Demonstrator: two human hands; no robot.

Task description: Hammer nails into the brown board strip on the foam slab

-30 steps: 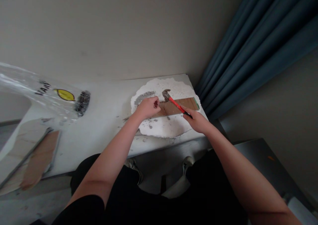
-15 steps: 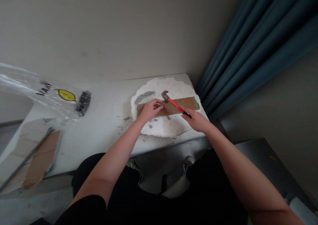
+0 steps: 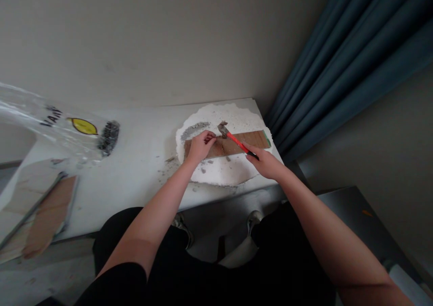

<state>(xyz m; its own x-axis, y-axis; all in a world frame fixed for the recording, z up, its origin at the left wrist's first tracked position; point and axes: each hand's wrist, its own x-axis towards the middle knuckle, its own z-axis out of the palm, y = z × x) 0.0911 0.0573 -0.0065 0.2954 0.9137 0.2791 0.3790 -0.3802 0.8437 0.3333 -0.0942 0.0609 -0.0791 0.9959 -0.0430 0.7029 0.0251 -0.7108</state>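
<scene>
A brown plank [image 3: 252, 140] lies across a round white foam slab [image 3: 223, 171] at the right end of the white table [image 3: 135, 171]. My right hand [image 3: 265, 162] is closed round the red handle of a small hammer [image 3: 232, 137], whose metal head hangs over the plank. Resting on the plank's left part, my left hand [image 3: 199, 146] has its fingertips pinched together close to the hammer head. What they pinch is too small to make out. Grey crumbs lie on the foam around the plank.
A clear plastic bag [image 3: 64, 128] with a yellow label and dark contents lies at the table's left. Flat boards [image 3: 37, 211] lean at the lower left. Blue curtains [image 3: 338, 62] hang to the right, and a dark surface [image 3: 365, 220] sits below them.
My left hand has slid a little left along the plank and stays pinched near the hammer head. The hammer and my right hand have hardly moved.
</scene>
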